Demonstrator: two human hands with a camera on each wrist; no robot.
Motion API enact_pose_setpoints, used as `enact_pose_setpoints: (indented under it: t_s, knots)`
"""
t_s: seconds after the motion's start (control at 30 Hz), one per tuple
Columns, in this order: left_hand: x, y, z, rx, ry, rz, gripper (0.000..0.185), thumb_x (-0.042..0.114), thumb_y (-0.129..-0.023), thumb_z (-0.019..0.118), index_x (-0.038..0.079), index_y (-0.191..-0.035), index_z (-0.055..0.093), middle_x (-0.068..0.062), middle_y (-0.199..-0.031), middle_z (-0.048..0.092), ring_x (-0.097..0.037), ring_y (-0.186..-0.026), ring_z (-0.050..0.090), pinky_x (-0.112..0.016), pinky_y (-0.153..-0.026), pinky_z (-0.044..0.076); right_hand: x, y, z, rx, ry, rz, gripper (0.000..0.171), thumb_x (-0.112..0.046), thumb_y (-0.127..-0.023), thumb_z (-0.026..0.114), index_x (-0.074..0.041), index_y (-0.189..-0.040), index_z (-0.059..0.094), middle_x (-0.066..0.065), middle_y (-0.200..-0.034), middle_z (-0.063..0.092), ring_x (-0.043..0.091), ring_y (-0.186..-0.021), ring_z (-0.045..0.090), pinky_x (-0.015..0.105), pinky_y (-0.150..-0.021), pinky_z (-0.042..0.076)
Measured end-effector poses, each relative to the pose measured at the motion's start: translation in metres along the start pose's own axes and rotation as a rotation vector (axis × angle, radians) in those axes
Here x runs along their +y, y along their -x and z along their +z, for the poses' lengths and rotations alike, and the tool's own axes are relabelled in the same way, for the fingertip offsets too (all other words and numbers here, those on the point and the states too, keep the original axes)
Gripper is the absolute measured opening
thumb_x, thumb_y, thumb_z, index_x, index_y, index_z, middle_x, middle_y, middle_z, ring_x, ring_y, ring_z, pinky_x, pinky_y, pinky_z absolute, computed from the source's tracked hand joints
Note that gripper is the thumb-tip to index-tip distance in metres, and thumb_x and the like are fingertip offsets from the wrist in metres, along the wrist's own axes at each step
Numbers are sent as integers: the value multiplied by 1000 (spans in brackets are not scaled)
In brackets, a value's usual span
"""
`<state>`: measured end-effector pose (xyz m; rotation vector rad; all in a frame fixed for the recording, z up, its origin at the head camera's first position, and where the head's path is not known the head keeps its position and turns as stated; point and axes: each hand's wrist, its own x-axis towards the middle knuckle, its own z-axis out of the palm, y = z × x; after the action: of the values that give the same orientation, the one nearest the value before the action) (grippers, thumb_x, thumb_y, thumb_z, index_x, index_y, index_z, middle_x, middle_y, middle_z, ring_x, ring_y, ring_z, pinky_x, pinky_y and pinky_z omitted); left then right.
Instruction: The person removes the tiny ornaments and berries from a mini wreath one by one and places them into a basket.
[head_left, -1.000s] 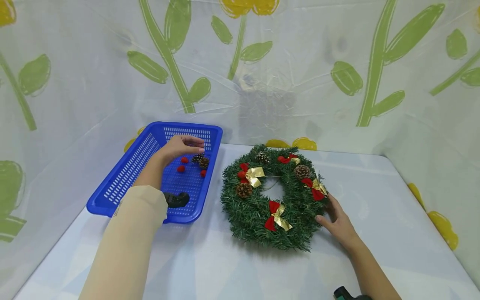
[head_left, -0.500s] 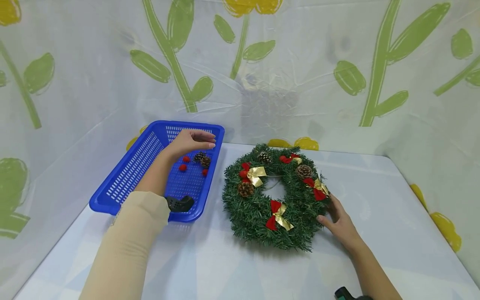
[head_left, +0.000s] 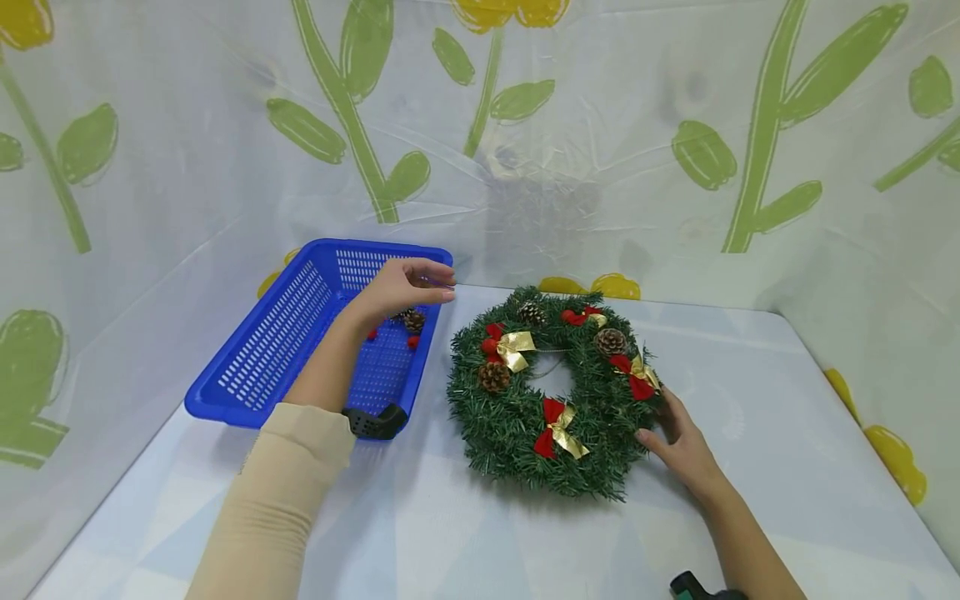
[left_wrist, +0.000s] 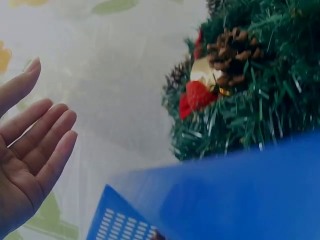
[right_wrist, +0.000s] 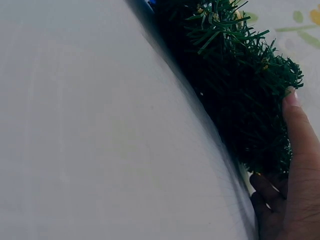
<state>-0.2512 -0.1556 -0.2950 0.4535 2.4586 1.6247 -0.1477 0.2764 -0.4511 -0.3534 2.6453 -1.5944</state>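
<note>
From the head view, my left hand (head_left: 405, 287) hovers empty and relaxed over the blue basket (head_left: 247, 375); my right hand (head_left: 678, 446) rests against the wreath (head_left: 551, 392), just right of it. The left wrist view shows my fingers (left_wrist: 45, 140) straight. The right wrist view shows fingers (right_wrist: 300, 135) flat on the greenery.

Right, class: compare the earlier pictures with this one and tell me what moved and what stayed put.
The left hand has risen from over the pine cones in the blue basket and moved right, toward the wreath; its fingers are straight and hold nothing. The right hand stays against the wreath's edge. Wreath and basket have not shifted.
</note>
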Motion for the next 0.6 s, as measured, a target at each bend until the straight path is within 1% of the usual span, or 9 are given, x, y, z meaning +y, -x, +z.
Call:
enact_pose_setpoints:
  t_s: [0.13, 0.23, 0.37, 0.5, 0.6]
  knots:
    - [5, 4, 5, 9, 38, 20, 47, 23, -83, 74, 6, -125, 60, -14, -123, 62, -22, -108, 62, -39, -94, 49, 0, 0, 0, 1, 3, -5, 81, -10, -93, 58, 3, -150, 1, 40, -146, 18, 57, -131, 22, -5, -88, 21]
    - [9, 9, 8, 27, 65, 43, 47, 21, -83, 73, 6, -125, 60, -14, -122, 63, -21, -107, 63, -37, -93, 50, 0, 0, -1, 0, 10, -3, 81, -10, -93, 58, 1, -150, 1, 39, -146, 19, 57, -131, 23, -5, -88, 21]
    - [14, 15, 15, 56, 78, 95, 46, 17, -83, 73, 5, -125, 60, -16, -120, 63, -21, -106, 63, -34, -89, 52, 0, 1, -3, -2, -1, -6, 82, -9, -93, 58, 1, -150, 0, 39, -146, 18, 56, -131, 21, -5, -89, 21]
    - [15, 21, 22, 90, 108, 147, 47, 13, -83, 72, 5, -127, 58, -15, -122, 62, -25, -110, 61, -34, -88, 53, 1, 1, -2, -1, -18, -21, 81, -7, -93, 57, 4, -149, 1, 40, -145, 18, 57, -130, 20, -4, -90, 21]
    - [14, 25, 28, 113, 119, 159, 48, 11, -83, 72, 6, -128, 57, -14, -124, 61, -26, -113, 60, -35, -89, 52, 2, 0, -1, -5, -16, -14, 80, -8, -93, 57, 3, -150, 1, 39, -146, 18, 57, -131, 20, -4, -90, 21]
